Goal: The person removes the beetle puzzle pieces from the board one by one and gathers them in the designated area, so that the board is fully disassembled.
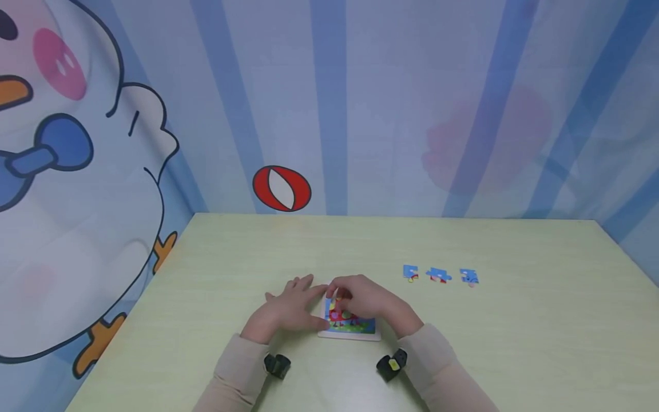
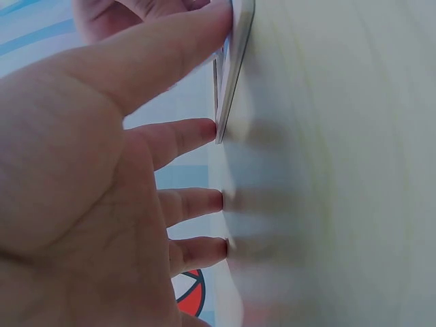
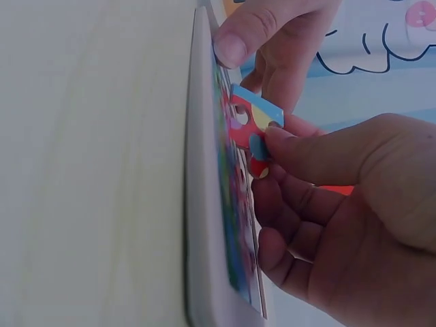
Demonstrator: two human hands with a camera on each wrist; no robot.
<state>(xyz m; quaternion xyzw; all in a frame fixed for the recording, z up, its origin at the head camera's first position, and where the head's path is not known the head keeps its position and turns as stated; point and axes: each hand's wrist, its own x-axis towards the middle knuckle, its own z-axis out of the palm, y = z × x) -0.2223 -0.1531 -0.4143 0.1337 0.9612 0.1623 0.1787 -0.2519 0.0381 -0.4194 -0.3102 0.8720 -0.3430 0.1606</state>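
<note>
The right hand (image 1: 366,296) pinches a piece (image 3: 253,126) over the puzzle (image 1: 355,329) — probably fitting it, alignment needed — beside the left hand (image 1: 292,310) (outstretched, touching the puzzle).

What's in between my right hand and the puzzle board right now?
A puzzle piece, pinched in your right hand, as the right wrist view shows; whether it touches the puzzle board, I can't tell.

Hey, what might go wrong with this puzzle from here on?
The puzzle piece pinched in the right hand is at an angle to the board, so it might catch or go in crooked. Also, the left hand touches the board's edge; a slip there could shift the board.
</note>
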